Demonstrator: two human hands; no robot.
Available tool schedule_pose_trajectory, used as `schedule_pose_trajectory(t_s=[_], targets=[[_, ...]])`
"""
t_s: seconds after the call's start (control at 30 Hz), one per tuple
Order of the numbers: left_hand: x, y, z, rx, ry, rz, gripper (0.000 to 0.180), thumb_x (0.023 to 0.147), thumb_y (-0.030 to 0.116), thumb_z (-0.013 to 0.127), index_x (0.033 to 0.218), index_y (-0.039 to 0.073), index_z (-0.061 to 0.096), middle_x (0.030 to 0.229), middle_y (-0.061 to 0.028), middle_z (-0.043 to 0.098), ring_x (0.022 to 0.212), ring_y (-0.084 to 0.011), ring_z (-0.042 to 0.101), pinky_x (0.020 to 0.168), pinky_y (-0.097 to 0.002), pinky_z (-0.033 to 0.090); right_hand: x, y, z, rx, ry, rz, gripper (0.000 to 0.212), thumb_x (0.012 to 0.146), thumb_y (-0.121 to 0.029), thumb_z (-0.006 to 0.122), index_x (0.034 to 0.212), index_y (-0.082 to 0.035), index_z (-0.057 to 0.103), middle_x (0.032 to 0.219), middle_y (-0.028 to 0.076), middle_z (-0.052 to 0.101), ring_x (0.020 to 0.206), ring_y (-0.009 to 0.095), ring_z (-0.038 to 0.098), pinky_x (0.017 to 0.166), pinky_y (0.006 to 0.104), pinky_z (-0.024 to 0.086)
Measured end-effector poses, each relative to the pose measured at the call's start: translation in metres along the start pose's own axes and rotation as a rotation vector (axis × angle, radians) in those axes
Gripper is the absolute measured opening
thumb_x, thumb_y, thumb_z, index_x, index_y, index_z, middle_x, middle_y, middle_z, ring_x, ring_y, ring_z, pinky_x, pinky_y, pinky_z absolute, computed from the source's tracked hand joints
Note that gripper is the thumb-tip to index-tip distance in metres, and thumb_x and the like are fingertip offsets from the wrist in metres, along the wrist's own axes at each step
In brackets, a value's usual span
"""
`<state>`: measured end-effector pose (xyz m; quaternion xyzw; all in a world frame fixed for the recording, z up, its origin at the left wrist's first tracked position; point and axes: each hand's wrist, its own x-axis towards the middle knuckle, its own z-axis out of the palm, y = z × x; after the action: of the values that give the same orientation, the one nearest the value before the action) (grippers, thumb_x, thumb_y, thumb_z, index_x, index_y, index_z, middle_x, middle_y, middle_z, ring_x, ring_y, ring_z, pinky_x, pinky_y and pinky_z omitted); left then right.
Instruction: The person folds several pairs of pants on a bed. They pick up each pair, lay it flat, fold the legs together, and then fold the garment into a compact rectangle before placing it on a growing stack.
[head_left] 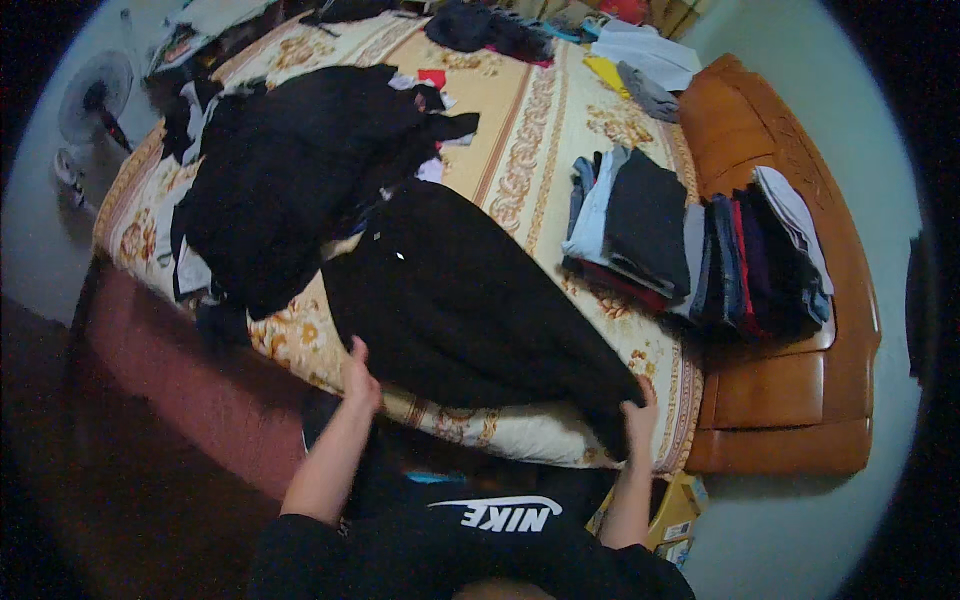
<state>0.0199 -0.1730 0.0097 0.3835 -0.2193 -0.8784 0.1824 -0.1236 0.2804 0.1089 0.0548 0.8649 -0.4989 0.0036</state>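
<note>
Black trousers (450,300), seemingly folded lengthwise, lie across the near side of the bed, wide at the far left and narrowing toward the near right. A small white mark shows near their wide end. At their near left edge is my left hand (362,382), thumb stretched up and apart, its other fingers partly hidden. My right hand (640,415) grips the narrow end at the near right, fingers closed on the cloth. A large heap of black clothing (300,170) lies just beyond the wide end.
Folded clothes (645,220) are stacked at the right, beside another folded row (750,260) against the brown headboard (780,390). More clothing (485,35) lies at the far side of the patterned bed (520,150). A fan (95,100) stands at the far left.
</note>
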Motion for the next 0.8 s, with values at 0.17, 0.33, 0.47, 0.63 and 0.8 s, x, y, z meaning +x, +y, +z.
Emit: schedule_pose_trajectory(t_s=[0.17,0.33,0.47,0.63,0.8], targets=[[-0.087,-0.041,-0.047,0.544,0.022,-0.124,0.016,0.085,0.014,0.052,0.098,0.003,0.052,0.085,-0.0076,0.056,0.064,-0.0158,0.058,0.051,-0.0235,0.045,0.034,0.042,-0.034,-0.298,0.082,0.039,0.053,0.067,0.003,0.055,0.119,0.0,0.048,0.106,0.015,0.058,0.095,0.024,0.057,0.085,0.0312,0.042],[-0.059,0.021,-0.013,1.064,0.281,0.813,0.008,0.082,0.006,0.051,0.087,-0.001,0.052,0.081,-0.0103,0.055,0.076,-0.0197,0.053,0.071,-0.0288,0.043,0.047,0.106,-0.018,-0.426,0.095,0.041,0.058,0.073,-0.003,0.057,0.127,0.0,0.036,0.118,0.02,0.05,0.106,0.03,0.051,0.093,0.0343,0.037],[0.05,0.066,0.043,1.398,0.092,0.893,0.059,0.072,0.028,0.067,0.116,-0.002,0.043,0.112,-0.0228,0.05,0.1,-0.0354,0.05,0.09,-0.0392,0.038,0.047,0.114,-0.001,-0.488,0.128,0.13,0.066,0.074,-0.006,0.056,0.132,-0.001,0.026,0.121,0.021,0.046,0.11,0.032,0.047,0.096,0.0353,0.034],[0.106,0.077,0.112,1.135,-0.207,0.192,0.091,0.061,0.046,0.075,0.125,-0.002,0.031,0.115,-0.0185,0.05,0.098,-0.0272,0.054,0.084,-0.0367,0.044,0.083,0.126,-0.027,-0.507,-0.008,0.112,0.076,0.07,-0.006,0.059,0.136,-0.006,0.021,0.124,0.021,0.042,0.115,0.034,0.042,0.098,0.0359,0.031],[0.094,0.073,0.087,0.668,-0.261,-0.181,0.062,0.08,0.049,0.054,0.116,-0.001,0.046,0.108,-0.0128,0.056,0.095,-0.0232,0.056,0.079,-0.036,0.047,0.088,0.057,-0.031,-0.144,-0.257,0.294,0.088,0.07,-0.007,0.063,0.14,-0.013,0.012,0.13,0.017,0.036,0.114,0.029,0.041,0.094,0.0343,0.035]])
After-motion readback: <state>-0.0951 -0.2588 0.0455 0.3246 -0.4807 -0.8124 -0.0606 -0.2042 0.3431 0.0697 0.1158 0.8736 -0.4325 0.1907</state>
